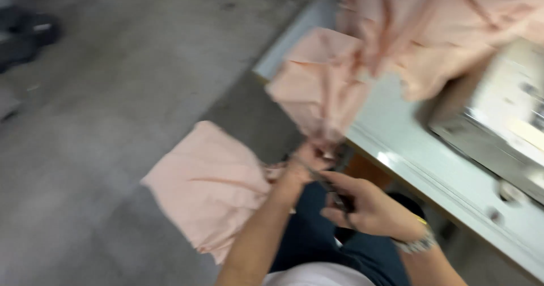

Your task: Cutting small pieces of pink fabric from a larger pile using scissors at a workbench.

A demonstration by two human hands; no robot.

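Frame centre, blurred: left hand (pixel 309 160) pinches pink cloth (pixel 212 187) that drapes lower left and onto pale table (pixel 396 133). Right hand (pixel 368 206) closed around dark scissors (pixel 334 192). Grey machine (pixel 498 122) at right.

light: soft, even, indoor | glare: table edge (pixel 391 160) | blur: heavy motion smear throughout

Plenty of open floor (pixel 113 93) off to the left. Right side's cramped though: the counter (pixel 408 144) edge, a grey machine (pixel 498 116) and heaped pink fabric (pixel 430 25) block that way.
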